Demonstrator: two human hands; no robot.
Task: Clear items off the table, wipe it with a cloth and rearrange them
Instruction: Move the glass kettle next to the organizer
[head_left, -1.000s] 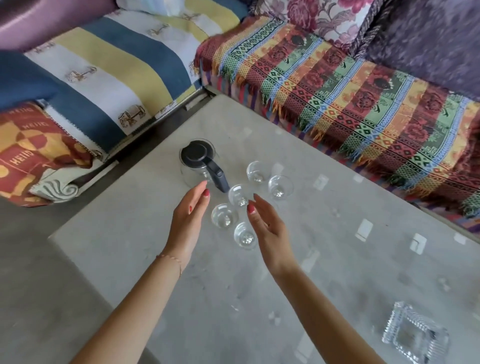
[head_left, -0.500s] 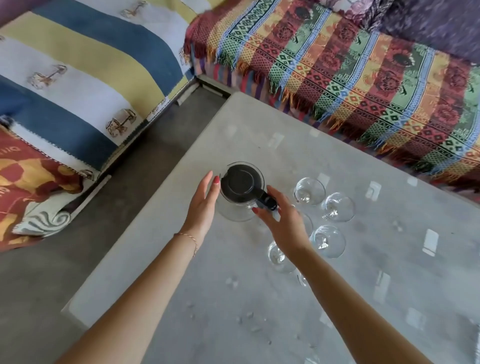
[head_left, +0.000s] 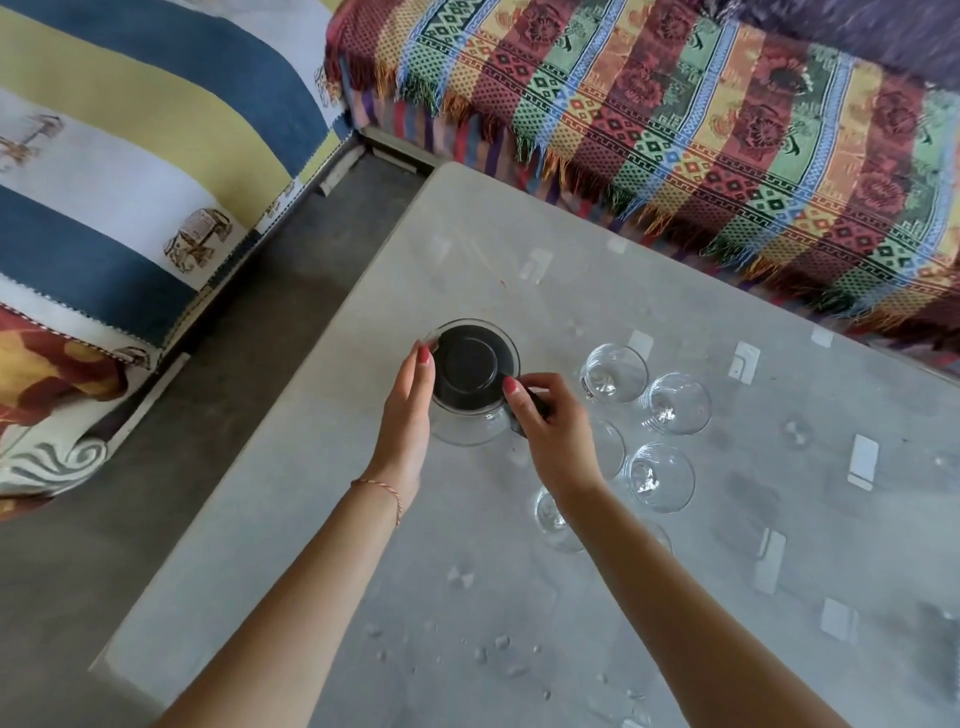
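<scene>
Jug (head_left: 470, 384) sits on the tabletop (head_left: 519, 597); right hand (head_left: 556, 431) has its grip curled round the handle, left hand (head_left: 408, 410) flat-fingered against the glass side. Glasses (head_left: 660, 478) crowd just right of the grip: a careless lift could topple them.

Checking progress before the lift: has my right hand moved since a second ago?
Yes. The right hand has moved from above the small glasses toward the glass jug, and now grips its black handle beside the lid.
</scene>
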